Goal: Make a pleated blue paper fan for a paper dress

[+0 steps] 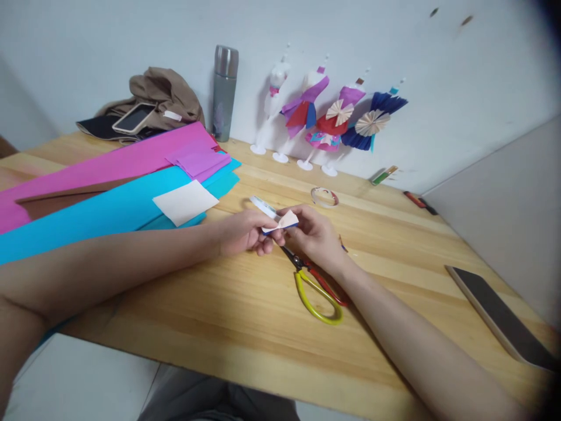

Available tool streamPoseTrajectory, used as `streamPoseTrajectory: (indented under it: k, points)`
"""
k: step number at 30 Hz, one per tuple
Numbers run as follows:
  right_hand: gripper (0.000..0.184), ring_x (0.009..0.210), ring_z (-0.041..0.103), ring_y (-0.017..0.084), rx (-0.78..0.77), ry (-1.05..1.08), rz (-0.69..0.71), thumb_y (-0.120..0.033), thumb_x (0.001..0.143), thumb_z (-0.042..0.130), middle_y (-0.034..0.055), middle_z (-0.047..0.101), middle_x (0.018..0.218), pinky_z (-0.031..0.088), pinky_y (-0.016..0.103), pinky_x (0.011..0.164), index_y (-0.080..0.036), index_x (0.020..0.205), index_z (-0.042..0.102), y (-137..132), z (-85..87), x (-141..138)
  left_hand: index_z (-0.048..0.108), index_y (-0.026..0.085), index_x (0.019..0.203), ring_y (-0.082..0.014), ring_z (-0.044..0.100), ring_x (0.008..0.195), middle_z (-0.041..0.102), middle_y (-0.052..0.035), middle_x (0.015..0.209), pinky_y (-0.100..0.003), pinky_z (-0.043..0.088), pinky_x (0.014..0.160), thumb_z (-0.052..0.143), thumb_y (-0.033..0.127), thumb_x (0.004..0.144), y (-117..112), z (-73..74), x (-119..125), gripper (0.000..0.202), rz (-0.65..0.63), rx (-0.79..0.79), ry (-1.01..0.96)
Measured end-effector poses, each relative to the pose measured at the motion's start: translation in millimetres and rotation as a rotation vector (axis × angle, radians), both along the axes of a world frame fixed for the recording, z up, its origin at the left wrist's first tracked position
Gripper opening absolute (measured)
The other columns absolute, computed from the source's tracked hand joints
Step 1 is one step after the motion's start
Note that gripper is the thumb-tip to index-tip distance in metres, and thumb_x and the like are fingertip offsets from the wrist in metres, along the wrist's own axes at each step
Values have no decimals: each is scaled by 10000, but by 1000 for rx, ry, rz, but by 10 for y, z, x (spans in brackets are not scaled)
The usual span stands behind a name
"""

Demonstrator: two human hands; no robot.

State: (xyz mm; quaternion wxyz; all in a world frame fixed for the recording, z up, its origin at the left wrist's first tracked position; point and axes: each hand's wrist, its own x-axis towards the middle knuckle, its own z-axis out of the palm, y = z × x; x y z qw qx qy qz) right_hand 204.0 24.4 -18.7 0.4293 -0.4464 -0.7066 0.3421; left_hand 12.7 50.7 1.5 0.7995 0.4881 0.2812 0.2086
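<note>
My left hand [249, 231] pinches a small folded piece of paper [287, 220], cream on top with dark blue along its lower edge. Around the right side of the same piece curl the fingers of my right hand [313, 231]; its fingertips are partly hidden. Just behind the paper is a white strip-like item with greenish print [263, 206], whose kind I cannot make out. Scissors [318, 298] with one yellow and one red handle lie on the table, partly beneath my right hand and forearm.
Pink, blue and brown paper sheets [87, 216] lie left, topped by a cream square [186, 202]. Behind stand a flask [225, 96], several paper-dressed mannequins [337, 117] and a bundled cloth with a phone [134, 118]. A tape ring [325, 197] and dark tablet-like device [499, 313] lie right.
</note>
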Motion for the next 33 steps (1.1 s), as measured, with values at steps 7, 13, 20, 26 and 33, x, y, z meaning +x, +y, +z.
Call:
streamPoseTrajectory:
  k: [7,13,20,26,33]
  points:
    - [48,690,613,189,219,-218,-83,-181,832,598,44,659,778,477,327,609,-214,826,631,-45,98,-3,588,121,681,-91,569,509,645,-45,730,-210,405,455,553,221,783,45,-91,-18,147,-29,-94,-116]
    - [81,721,595,172,271,-320,61,-188,818,604,67,664,920,443,293,560,-213,775,668,-45,192,16,563,132,686,-102,601,558,710,-94,868,-224,429,496,533,232,820,54,-101,-34,170,-48,-112,-127]
    - [170,602,491,183,428,-281,-201,-294,855,624,11,515,661,398,341,568,-256,725,521,-207,219,-50,565,132,678,-117,614,573,621,-42,717,-206,436,491,483,199,830,29,-37,-23,185,-13,-153,-110]
    - [63,643,558,164,614,-497,-93,-177,850,634,20,572,708,436,297,572,-214,805,609,-304,252,-173,554,139,660,-102,565,539,553,-16,661,-199,400,454,507,197,801,19,-39,-14,159,-18,-114,-127]
    - [161,589,515,145,477,-366,-221,-196,874,623,5,548,639,407,306,552,-224,716,608,-271,197,-151,562,137,667,-114,566,563,533,-12,633,-211,387,464,528,221,796,10,-41,-13,158,14,-95,-112]
